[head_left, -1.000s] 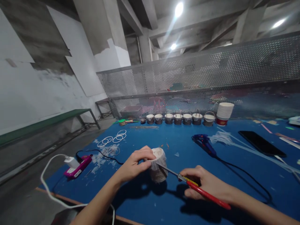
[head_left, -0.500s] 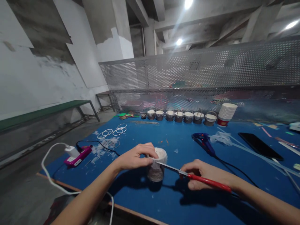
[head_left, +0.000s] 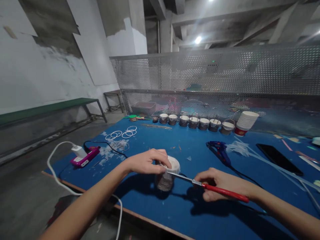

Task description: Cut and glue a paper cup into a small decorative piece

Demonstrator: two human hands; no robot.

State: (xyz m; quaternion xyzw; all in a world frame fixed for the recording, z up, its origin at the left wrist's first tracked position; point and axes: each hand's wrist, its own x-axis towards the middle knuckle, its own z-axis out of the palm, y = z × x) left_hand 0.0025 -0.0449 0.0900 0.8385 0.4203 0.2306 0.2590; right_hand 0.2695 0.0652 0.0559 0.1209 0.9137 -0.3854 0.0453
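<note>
My left hand (head_left: pixel 152 162) pinches the rim of a paper cup (head_left: pixel 165 182) wrapped in greyish-brown material, with a pale band near its top. The cup is held slightly tilted over the blue table. In my right hand (head_left: pixel 216 183) is a pair of scissors (head_left: pixel 225 192) with long red handles. Its blades point left and their tips touch the cup just under the rim, close to my left thumb. Whether the blades are apart is too small to tell.
Several wrapped cups (head_left: pixel 204 124) line the back, beside stacked paper cups (head_left: pixel 246 120). A blue glue gun (head_left: pixel 220 152) and a black phone (head_left: pixel 278 159) lie right. White rings (head_left: pixel 128 132) and a purple power strip (head_left: pixel 85 158) are left. A perforated metal screen (head_left: pixel 200 73) stands behind.
The view has shifted a little, so the table items sit slightly differently in the picture. Both hands keep their holds, and the scissors stay at the cup's rim.
</note>
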